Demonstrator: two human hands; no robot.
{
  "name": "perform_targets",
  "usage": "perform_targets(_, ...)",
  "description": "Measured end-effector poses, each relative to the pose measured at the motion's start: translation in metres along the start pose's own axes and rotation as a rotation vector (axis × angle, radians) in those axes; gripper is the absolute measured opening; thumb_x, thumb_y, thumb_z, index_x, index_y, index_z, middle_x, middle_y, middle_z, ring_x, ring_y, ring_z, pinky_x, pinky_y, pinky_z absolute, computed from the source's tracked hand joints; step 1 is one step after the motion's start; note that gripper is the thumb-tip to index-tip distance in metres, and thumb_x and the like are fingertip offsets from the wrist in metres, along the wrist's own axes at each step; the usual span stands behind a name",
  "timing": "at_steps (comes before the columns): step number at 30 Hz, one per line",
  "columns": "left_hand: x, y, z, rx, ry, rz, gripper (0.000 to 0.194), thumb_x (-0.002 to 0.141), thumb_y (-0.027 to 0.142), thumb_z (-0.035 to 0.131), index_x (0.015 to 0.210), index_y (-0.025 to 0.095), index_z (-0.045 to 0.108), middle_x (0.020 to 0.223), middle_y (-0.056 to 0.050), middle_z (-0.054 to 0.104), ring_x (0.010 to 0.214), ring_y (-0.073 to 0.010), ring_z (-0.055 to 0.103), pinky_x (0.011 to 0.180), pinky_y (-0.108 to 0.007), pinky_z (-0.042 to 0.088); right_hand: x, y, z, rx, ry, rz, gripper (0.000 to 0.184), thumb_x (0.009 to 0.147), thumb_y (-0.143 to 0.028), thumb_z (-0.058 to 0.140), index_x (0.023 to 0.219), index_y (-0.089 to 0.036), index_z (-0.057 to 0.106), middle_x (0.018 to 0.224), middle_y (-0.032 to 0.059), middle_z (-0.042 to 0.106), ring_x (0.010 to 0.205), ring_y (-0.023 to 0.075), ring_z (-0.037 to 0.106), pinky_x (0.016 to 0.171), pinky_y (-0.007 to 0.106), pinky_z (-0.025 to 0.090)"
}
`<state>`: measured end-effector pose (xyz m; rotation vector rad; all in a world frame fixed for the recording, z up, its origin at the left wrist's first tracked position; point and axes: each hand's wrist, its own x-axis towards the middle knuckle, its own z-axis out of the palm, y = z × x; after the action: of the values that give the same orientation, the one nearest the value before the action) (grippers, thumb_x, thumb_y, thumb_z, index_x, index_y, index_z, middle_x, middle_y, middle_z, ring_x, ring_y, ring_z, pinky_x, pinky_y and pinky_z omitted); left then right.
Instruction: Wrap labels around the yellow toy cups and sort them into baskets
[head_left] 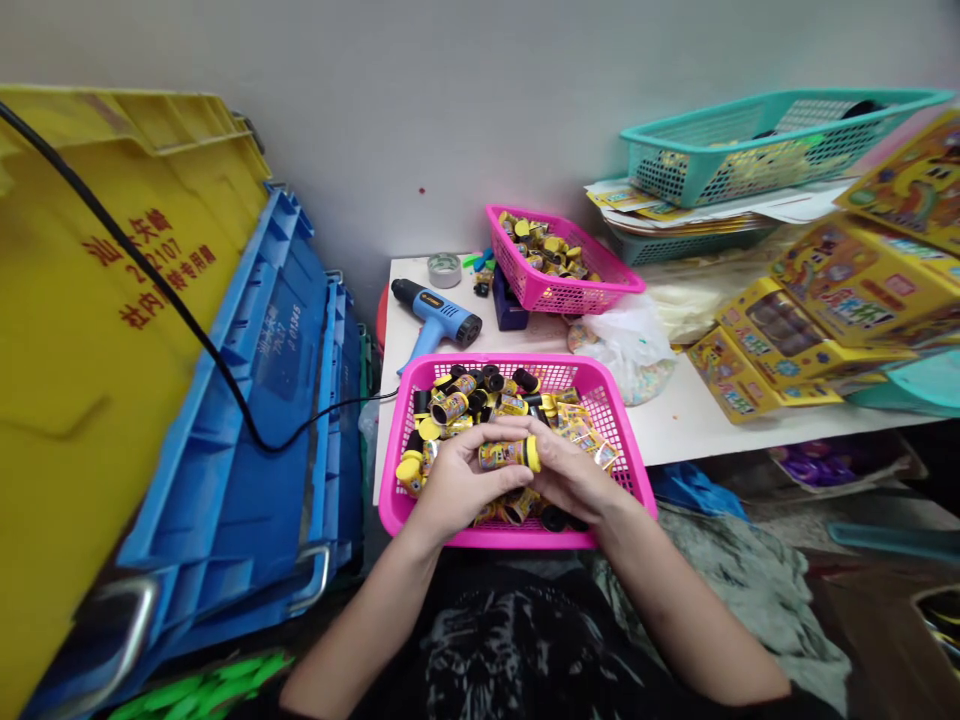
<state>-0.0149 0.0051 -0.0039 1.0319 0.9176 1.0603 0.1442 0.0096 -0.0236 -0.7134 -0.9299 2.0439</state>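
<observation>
Over the near pink basket (517, 540), both hands hold one small bottle (504, 455) with a yellow cap and a printed yellow label, lying on its side. My left hand (461, 480) is wrapped round its body, thumb along the lower side. At the capped end, the fingers of my right hand (566, 465) are curled against it. Beneath them the basket holds many similar bottles (450, 408), some showing black ends, along with yellow caps (429, 429) and loose printed labels (581, 425) on the right.
A blue heat gun (439, 312) lies behind the basket, near a tape roll (444, 268). Another pink basket (529, 290) of bottles stands farther back. A clear bag (634, 345), yellow boxes (787, 330) and a teal basket (675, 165) are right; stacked crates (247, 400) and a black cable (202, 340) left.
</observation>
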Motion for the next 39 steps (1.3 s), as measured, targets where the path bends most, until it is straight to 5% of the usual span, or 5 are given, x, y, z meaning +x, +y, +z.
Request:
perform_targets(7, 0.000, 0.001, 0.004, 0.102, -0.018, 0.029, 0.031, 0.060, 0.025, 0.083, 0.090, 0.019, 0.073, 0.099, -0.004, 0.073, 0.101, -0.0227, 0.065, 0.093, -0.033, 0.048, -0.002, 0.001, -0.006, -0.165, 0.085, -0.143, 0.047, 0.073, -0.056, 0.070, 0.107, -0.025, 0.061, 0.106, 0.0045, 0.060, 0.093, 0.0182, 0.059, 0.077, 0.029, 0.047)
perform_targets(23, -0.010, -0.015, 0.003, -0.383, -0.240, -0.135, 0.021, 0.084, 0.031, 0.064, 0.100, 0.024, 0.053, 0.085, 0.002, 0.055, 0.061, -0.0062, 0.052, 0.054, -0.018, 0.042, -0.008, -0.003, -0.005, -0.326, -0.007, -0.170, 0.043, 0.083, -0.049, 0.063, 0.116, -0.024, 0.052, 0.102, 0.0031, 0.060, 0.089, 0.0145, 0.061, 0.081, 0.030, 0.049)
perform_targets(27, -0.010, -0.011, -0.008, -0.001, -0.285, -0.033, 0.019, 0.089, 0.036, 0.056, 0.105, 0.028, 0.050, 0.099, 0.000, 0.055, 0.071, -0.0101, 0.054, 0.064, -0.024, 0.047, -0.003, -0.028, -0.017, -0.639, -0.065, -0.162, 0.039, 0.089, -0.049, 0.053, 0.119, -0.024, 0.052, 0.107, 0.0048, 0.062, 0.097, 0.0171, 0.060, 0.082, 0.032, 0.049)
perform_targets(33, -0.006, -0.007, -0.021, 1.021, -0.218, 0.288, 0.035, 0.082, 0.036, 0.064, 0.115, 0.026, 0.059, 0.134, -0.009, 0.052, 0.132, -0.0322, 0.035, 0.109, -0.055, 0.028, 0.002, -0.073, -0.075, -1.696, 0.413, -0.011, 0.025, 0.087, -0.037, 0.055, 0.095, -0.017, 0.067, 0.098, 0.0103, 0.069, 0.095, 0.0264, 0.059, 0.084, 0.039, 0.043)
perform_targets(39, -0.003, -0.009, -0.023, 0.950, -0.127, 0.440, 0.024, 0.089, 0.027, 0.055, 0.111, 0.023, 0.064, 0.125, -0.009, 0.061, 0.121, -0.0225, 0.052, 0.104, -0.045, 0.040, -0.005, -0.045, -0.098, -1.828, 0.371, 0.063, 0.010, 0.078, -0.027, 0.066, 0.077, -0.018, 0.071, 0.094, 0.0116, 0.071, 0.101, 0.0317, 0.057, 0.089, 0.047, 0.035)
